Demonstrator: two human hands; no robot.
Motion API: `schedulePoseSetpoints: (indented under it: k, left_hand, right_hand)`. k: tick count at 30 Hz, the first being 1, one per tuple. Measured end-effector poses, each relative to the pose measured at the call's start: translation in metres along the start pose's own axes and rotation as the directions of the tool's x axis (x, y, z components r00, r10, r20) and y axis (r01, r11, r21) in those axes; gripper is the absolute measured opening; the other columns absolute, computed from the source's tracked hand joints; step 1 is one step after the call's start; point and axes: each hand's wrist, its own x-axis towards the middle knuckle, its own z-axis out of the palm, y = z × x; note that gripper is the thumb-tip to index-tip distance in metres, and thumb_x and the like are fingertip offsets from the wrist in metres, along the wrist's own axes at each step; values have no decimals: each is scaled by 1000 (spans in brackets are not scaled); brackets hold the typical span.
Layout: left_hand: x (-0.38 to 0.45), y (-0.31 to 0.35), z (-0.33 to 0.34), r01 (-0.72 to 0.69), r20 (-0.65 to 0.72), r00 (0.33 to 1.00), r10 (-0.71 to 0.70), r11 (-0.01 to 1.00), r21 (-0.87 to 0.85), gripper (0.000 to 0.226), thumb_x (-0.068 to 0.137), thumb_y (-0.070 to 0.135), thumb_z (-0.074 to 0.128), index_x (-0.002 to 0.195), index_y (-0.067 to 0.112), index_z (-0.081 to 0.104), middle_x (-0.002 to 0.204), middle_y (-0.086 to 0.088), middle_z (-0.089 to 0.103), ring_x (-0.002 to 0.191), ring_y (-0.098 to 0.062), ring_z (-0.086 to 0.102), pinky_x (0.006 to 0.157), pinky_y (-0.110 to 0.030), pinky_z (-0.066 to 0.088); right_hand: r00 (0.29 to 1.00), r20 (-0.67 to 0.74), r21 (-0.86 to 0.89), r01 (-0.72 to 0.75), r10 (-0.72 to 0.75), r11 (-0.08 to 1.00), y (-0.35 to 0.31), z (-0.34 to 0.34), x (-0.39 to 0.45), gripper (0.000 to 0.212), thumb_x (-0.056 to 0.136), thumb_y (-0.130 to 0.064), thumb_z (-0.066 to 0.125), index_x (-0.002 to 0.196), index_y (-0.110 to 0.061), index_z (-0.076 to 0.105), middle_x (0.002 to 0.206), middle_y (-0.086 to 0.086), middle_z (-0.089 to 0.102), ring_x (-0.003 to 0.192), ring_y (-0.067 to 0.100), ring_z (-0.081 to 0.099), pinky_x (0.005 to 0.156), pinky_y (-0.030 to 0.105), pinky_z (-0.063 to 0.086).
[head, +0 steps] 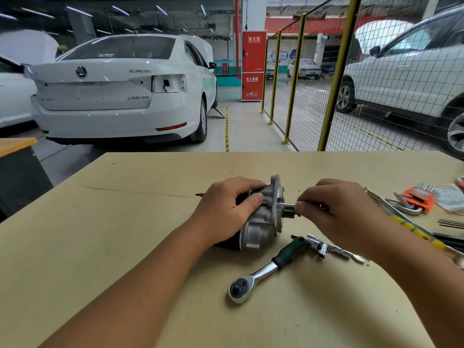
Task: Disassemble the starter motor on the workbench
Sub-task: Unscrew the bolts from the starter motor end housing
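The starter motor (263, 222) lies on its side in the middle of the wooden workbench (125, 222), its grey aluminium nose housing facing right and its black body under my palm. My left hand (231, 204) wraps over the motor's top and holds it down. My right hand (334, 204) pinches a long thin bolt (288, 205) that sticks out of the housing flange to the right. A small stud (199, 194) pokes out at the motor's left end.
A ratchet wrench (266, 268) with a green-black grip lies just in front of the motor, next to a socket with extension (324, 247). At the right edge are an orange hex key set (416, 199), a yellow-marked tool (411, 228) and a plastic bag (449, 197).
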Motion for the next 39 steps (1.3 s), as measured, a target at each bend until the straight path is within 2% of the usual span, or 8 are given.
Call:
schedulePoseSetpoints:
  k: [5, 9, 14, 23, 26, 30, 35, 39]
  left_hand:
    - [0, 1, -1, -5, 6, 1000, 5, 1000, 6, 37, 92, 39, 63, 125, 26, 73, 114, 18, 72, 110, -2, 65, 101, -37, 53]
    - [-1, 0, -1, -9, 10, 1000, 8, 1000, 28, 39, 90, 42, 64, 126, 29, 72, 115, 19, 72, 110, -2, 65, 100, -39, 53]
    - [-1, 1, -1, 11, 20, 1000, -12, 1000, 22, 38, 93, 46, 60, 126, 31, 71, 117, 20, 71, 112, -2, 64, 100, -40, 52]
    - [-1, 5, -2, 11, 12, 1000, -12, 1000, 15, 39, 91, 41, 61, 125, 26, 73, 116, 16, 72, 111, -5, 65, 102, -38, 51]
    - [-1, 4, -2, 10, 18, 1000, -10, 1000, 23, 40, 90, 42, 62, 126, 26, 72, 116, 17, 72, 111, -4, 64, 102, -39, 51]
    - [-1, 4, -2, 5, 22, 1000, -6, 1000, 26, 41, 89, 42, 64, 126, 27, 72, 115, 18, 72, 110, -2, 64, 101, -38, 52]
    - [-1, 4, -1, 11, 16, 1000, -11, 1000, 17, 38, 92, 42, 61, 125, 27, 72, 114, 18, 72, 110, -3, 64, 100, -39, 52]
    - [0, 4, -2, 12, 4, 1000, -13, 1000, 21, 37, 93, 41, 60, 124, 27, 73, 113, 19, 72, 109, -2, 65, 100, -38, 52]
  right_hand:
    - [999, -26, -51, -21, 20, 998, -4, 5, 2, 10, 94, -22, 68, 91, -18, 77, 87, -9, 60, 78, 13, 55, 71, 30, 42]
    - [998, -52, -211, -41, 30, 977, -13, 2, -1, 7, 91, -38, 70, 86, -32, 71, 90, -19, 61, 90, 16, 55, 82, 40, 46]
    - [995, -77, -103, -73, 65, 992, -11, 0, -1, 7, 86, -38, 76, 82, -33, 73, 81, -20, 63, 75, 8, 57, 70, 37, 52]
    - [997, -6, -105, -83, 82, 991, -4, -2, 3, 10, 93, -21, 69, 89, -24, 78, 81, -14, 56, 72, 3, 47, 63, 16, 30]
    - [996, -15, -128, -85, 84, 988, -8, -2, 3, 10, 93, -20, 70, 89, -21, 79, 83, -12, 59, 76, 11, 52, 69, 28, 39]
    - [993, -23, -235, -115, 113, 965, -13, -4, -1, 7, 91, -34, 71, 87, -32, 75, 88, -20, 61, 86, 14, 57, 82, 38, 49]
    - [994, -34, -129, -108, 104, 986, -12, -3, -1, 13, 86, -29, 78, 79, -29, 67, 78, -16, 59, 77, 14, 56, 74, 38, 51]
    - [996, 28, -35, -86, 87, 996, -10, -4, -1, 10, 89, -33, 73, 82, -32, 66, 75, -13, 61, 70, 4, 54, 61, 26, 42]
